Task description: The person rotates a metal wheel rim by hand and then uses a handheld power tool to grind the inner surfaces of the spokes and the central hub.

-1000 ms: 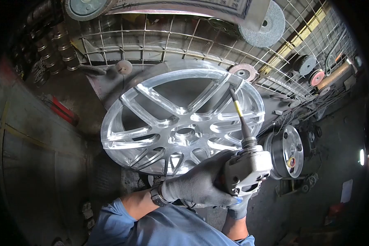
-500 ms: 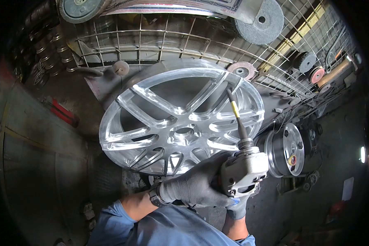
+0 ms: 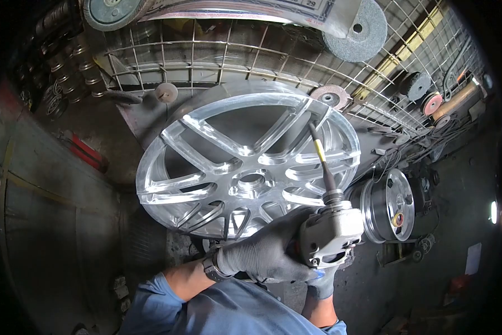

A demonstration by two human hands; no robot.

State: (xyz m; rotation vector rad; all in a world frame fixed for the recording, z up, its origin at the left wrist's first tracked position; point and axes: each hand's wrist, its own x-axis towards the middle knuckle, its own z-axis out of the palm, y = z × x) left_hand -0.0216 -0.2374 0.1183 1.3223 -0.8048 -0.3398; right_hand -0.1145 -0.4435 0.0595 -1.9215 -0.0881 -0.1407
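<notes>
A bare-metal alloy wheel rim (image 3: 203, 157) with several spokes lies tilted in front of me. My left hand (image 3: 276, 248), in a dark grey glove with a watch at the wrist, wraps around the near side of a grinder (image 3: 332, 231). A long thin shaft (image 3: 320, 153) with a yellow band runs from the grinder's head to the rim's upper right spokes, its tip between them. My right hand (image 3: 321, 285), also gloved, grips the grinder from below and behind; most of its fingers are hidden.
Wire mesh (image 3: 223, 53) stands behind the rim, with a grey abrasive disc (image 3: 368, 36), a flap disc (image 3: 329, 97) and a hammer (image 3: 457, 97) along it. A second wheel (image 3: 399, 204), with a tape roll (image 3: 397, 219) on it, stands at the right. Stacked rims (image 3: 75, 72) fill the far left.
The view has shifted very slightly. Both hands stay on the grinder, and the shaft keeps almost the same place among the spokes.
</notes>
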